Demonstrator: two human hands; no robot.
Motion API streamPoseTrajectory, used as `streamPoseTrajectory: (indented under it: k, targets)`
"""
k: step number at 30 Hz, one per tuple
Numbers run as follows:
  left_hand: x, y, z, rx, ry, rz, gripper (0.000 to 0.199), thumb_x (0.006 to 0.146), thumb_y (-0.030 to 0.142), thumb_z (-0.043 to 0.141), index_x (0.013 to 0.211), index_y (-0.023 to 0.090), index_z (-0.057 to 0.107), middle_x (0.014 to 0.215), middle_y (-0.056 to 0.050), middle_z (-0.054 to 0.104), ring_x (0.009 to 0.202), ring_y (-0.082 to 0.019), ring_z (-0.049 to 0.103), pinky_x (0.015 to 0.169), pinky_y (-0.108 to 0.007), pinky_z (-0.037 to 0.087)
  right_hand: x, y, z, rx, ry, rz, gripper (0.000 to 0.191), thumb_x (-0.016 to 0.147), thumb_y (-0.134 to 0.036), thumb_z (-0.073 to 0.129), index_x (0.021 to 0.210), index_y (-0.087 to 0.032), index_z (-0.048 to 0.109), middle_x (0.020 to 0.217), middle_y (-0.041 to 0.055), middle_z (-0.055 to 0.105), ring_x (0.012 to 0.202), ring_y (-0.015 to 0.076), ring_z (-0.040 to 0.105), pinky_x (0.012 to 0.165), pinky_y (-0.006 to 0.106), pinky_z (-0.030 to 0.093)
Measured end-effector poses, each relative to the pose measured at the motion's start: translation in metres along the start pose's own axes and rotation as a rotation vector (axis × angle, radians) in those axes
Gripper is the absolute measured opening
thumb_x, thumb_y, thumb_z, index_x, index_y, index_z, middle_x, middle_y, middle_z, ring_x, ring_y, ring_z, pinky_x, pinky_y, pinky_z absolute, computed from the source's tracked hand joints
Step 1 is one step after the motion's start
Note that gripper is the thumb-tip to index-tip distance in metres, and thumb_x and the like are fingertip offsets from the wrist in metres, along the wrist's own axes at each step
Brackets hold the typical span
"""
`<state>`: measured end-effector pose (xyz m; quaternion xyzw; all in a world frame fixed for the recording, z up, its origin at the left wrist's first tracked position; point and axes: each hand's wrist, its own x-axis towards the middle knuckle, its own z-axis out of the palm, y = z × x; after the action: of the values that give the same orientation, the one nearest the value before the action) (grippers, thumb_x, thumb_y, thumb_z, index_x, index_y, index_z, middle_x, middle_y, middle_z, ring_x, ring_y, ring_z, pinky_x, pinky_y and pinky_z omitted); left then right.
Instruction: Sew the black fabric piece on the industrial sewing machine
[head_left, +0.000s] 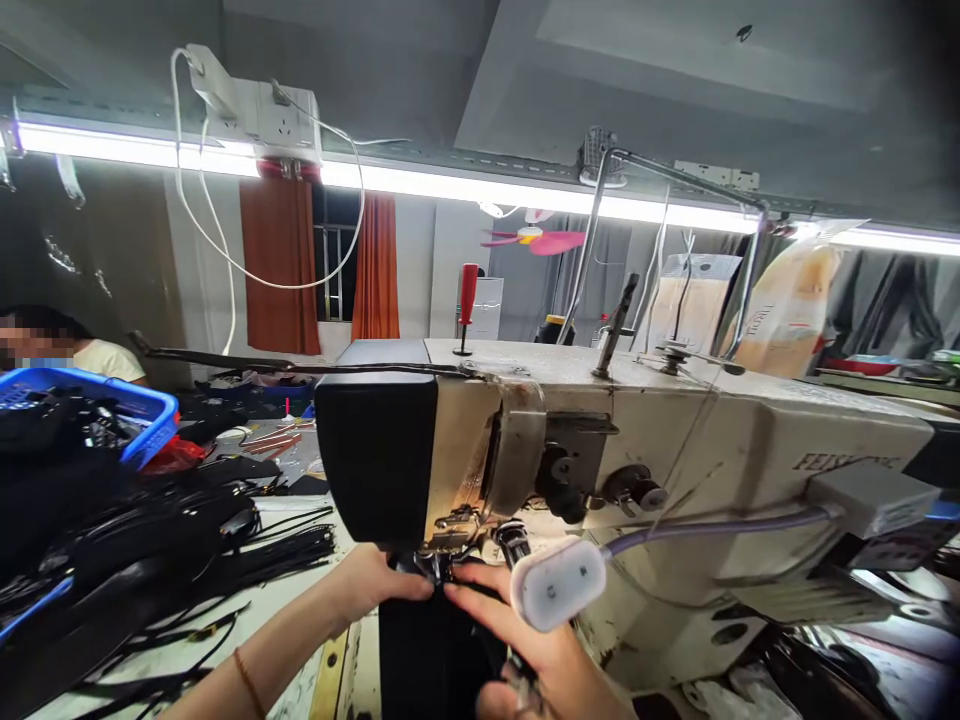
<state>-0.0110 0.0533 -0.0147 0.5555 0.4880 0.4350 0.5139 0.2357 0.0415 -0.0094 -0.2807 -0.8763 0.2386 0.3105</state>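
The black cloth is right under the front end of the big sewing machine. Its top end is by the small metal foot, and the rest comes down toward the person. So the work on this piece looks partly done at most. The cloth is in its spot, but it is not off the machine. I cannot see any stitches on it, so I cannot tell how much is sewn and how much is left.

The left hand has its thumb out, pressing on the cloth close to the foot. Its other fingers are hidden, so I cannot tell if they pinch the cloth. The right hand has two long fingers reaching to the cloth from the other side. The tips of the two hands are near each other, with a narrow gap. I cannot tell if the right one grips anything.

A white lamp hangs just over the right hand. To the left, a bunch of thin black straps lies on the surface. I cannot tell if those are finished or waiting. Farther back is a blue basket full of dark things.
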Motion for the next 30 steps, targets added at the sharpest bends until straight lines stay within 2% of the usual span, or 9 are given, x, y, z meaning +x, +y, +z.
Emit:
streamPoseTrajectory:
  k: [3, 8, 12, 15, 18, 21, 23, 25, 30]
  targets:
    - [0.0, 0.001, -0.003, -0.019, -0.033, 0.005, 0.063, 0.05, 0.037, 0.088, 0.107, 0.015, 0.073, 0.112, -0.009, 0.074, 0.113, -0.033, 0.062, 0.111, -0.046, 0.036, 0.002, -0.016, -0.012, -0.143, -0.109, 0.005, 0.045, 0.07, -0.022, 0.066, 0.114, -0.023, 0.07, 0.14, 0.0088, 0.055, 0.117, 0.0266, 0.06, 0.08, 0.025, 0.058]
    - [0.007, -0.004, -0.006, -0.033, -0.056, -0.011, 0.061, 0.048, 0.045, 0.088, 0.1, 0.016, 0.076, 0.103, -0.009, 0.077, 0.112, -0.034, 0.064, 0.107, -0.048, 0.041, 0.004, -0.009, -0.022, -0.376, 0.009, -0.03, 0.046, 0.07, -0.011, 0.048, 0.111, -0.018, 0.069, 0.116, 0.0102, 0.068, 0.108, 0.0225, 0.064, 0.097, 0.033, 0.052]
    - [0.011, -0.012, -0.006, 0.027, -0.005, 0.046, 0.055, 0.055, 0.048, 0.083, 0.098, 0.014, 0.075, 0.098, -0.009, 0.077, 0.107, -0.034, 0.066, 0.103, -0.049, 0.045, 0.005, 0.0, -0.009, -0.442, -0.01, -0.099, 0.056, 0.074, -0.013, 0.047, 0.127, -0.019, 0.061, 0.123, 0.011, 0.066, 0.11, 0.0219, 0.064, 0.092, 0.03, 0.054]
    - [-0.01, -0.014, -0.008, 0.147, 0.116, 0.136, 0.036, 0.071, 0.041, 0.074, 0.097, 0.016, 0.073, 0.097, -0.01, 0.076, 0.112, -0.035, 0.062, 0.104, -0.054, 0.043, 0.004, 0.01, 0.005, -0.467, 0.037, -0.174, 0.053, 0.075, -0.015, 0.048, 0.126, -0.019, 0.062, 0.121, 0.0116, 0.067, 0.109, 0.0233, 0.065, 0.089, 0.03, 0.055]
    - [-0.043, -0.012, -0.004, 0.547, 0.235, 0.526, 0.025, 0.082, 0.024, 0.063, 0.106, 0.019, 0.067, 0.111, -0.012, 0.07, 0.115, -0.031, 0.059, 0.101, -0.053, 0.046, 0.003, 0.017, 0.013, -0.517, 0.083, -0.199, 0.052, 0.073, -0.014, 0.05, 0.123, -0.018, 0.064, 0.121, 0.0124, 0.067, 0.111, 0.0254, 0.065, 0.088, 0.032, 0.056]
    - [-0.06, -0.01, 0.009, 1.106, 0.107, 1.074, 0.04, 0.089, 0.014, 0.052, 0.129, 0.02, 0.055, 0.132, -0.015, 0.062, 0.126, -0.026, 0.054, 0.105, -0.044, 0.047, 0.003, 0.018, 0.012, -0.55, 0.068, -0.182, 0.053, 0.071, -0.014, 0.052, 0.123, -0.02, 0.064, 0.125, 0.0114, 0.066, 0.113, 0.0263, 0.064, 0.091, 0.033, 0.056]
    - [-0.054, -0.011, 0.018, 1.156, 0.112, 1.359, 0.031, 0.095, 0.013, 0.043, 0.124, 0.016, 0.056, 0.117, -0.009, 0.072, 0.119, -0.018, 0.061, 0.105, -0.032, 0.047, 0.005, 0.019, 0.008, -0.553, 0.026, -0.171, 0.056, 0.071, -0.014, 0.053, 0.126, -0.021, 0.063, 0.131, 0.011, 0.063, 0.117, 0.0271, 0.062, 0.098, 0.036, 0.052]
    - [-0.044, -0.014, 0.025, 1.084, 0.18, 1.443, 0.027, 0.099, 0.016, 0.036, 0.115, 0.016, 0.059, 0.1, -0.004, 0.078, 0.105, -0.013, 0.068, 0.101, -0.024, 0.048, 0.008, 0.022, 0.0, -0.52, -0.042, -0.157, 0.057, 0.072, -0.014, 0.053, 0.128, -0.021, 0.062, 0.135, 0.0109, 0.06, 0.122, 0.0274, 0.059, 0.103, 0.039, 0.048]
    - [-0.028, -0.026, 0.026, 0.972, 0.217, 1.42, 0.032, 0.103, 0.022, 0.031, 0.106, 0.015, 0.062, 0.089, -0.004, 0.08, 0.094, -0.01, 0.073, 0.102, -0.018, 0.046, 0.013, 0.033, -0.019, -0.287, -0.15, -0.072, 0.044, 0.09, -0.021, 0.039, 0.124, -0.026, 0.066, 0.132, 0.0041, 0.063, 0.121, 0.0211, 0.06, 0.106, 0.037, 0.046]
